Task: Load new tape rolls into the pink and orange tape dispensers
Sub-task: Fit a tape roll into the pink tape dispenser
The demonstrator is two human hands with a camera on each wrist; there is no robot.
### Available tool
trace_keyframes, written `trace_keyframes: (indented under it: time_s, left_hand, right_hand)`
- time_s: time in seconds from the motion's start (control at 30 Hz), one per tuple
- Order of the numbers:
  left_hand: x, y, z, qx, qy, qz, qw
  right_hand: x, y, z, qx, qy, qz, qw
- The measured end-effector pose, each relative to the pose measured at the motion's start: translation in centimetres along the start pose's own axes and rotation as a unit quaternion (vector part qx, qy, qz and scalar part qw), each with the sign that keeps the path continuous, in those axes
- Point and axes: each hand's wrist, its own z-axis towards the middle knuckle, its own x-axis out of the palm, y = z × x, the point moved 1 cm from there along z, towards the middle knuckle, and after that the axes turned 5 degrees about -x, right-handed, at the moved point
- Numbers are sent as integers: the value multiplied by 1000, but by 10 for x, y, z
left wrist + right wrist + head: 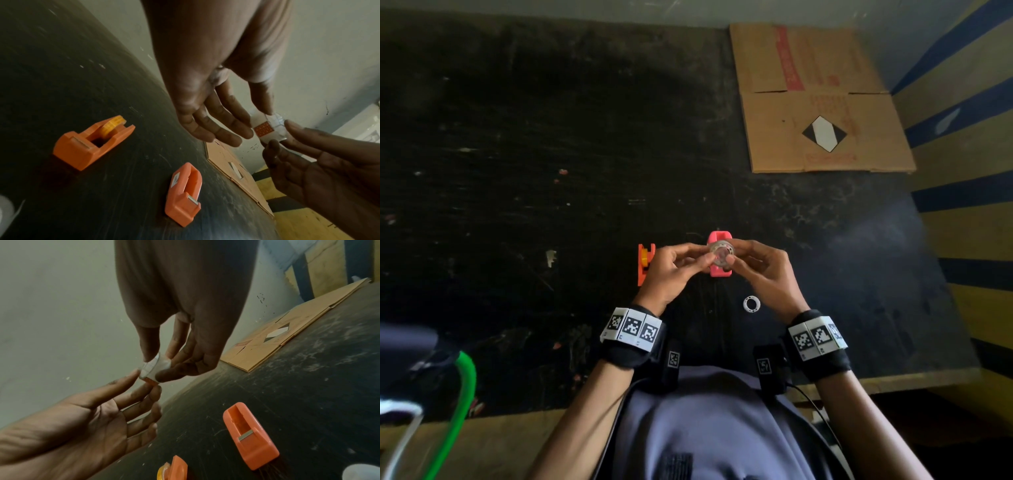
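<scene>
Two dispensers stand on the table (551,137) mid-scene: one dispenser (645,262) left, loaded with a roll; the other dispenser (719,251) just right of it. Both hands, left hand (671,270) and right hand (763,270), hold a tape roll (719,257) above the right one. Spare ring (751,304) lies nearer, right. Flattened cardboard (818,99) lies far right.
</scene>
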Motion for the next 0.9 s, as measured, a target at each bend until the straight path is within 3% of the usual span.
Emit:
trace_keyframes:
  time_s: [0.4,0.57,0.63,0.8,0.9]
  left_hand:
    - [3,-2,1,47,-9,35,998]
    - [8,-5,1,104,-63,122,985]
    - [9,-7,0,147,-91,162,972]
    - [10,-4,2,237,-96,280,925]
    - [12,1,3,263,-91,355,892]
  right_hand:
    - [-3,-3,1,-3,-15,-5,1000]
    - [-2,-11,3,20,-58,-41,997]
    - [-2,-13,3,55,-80,-32,995]
    - [-3,-4,10,230,-100,92,964]
    - [-5,-1,16,255,-99,70,959]
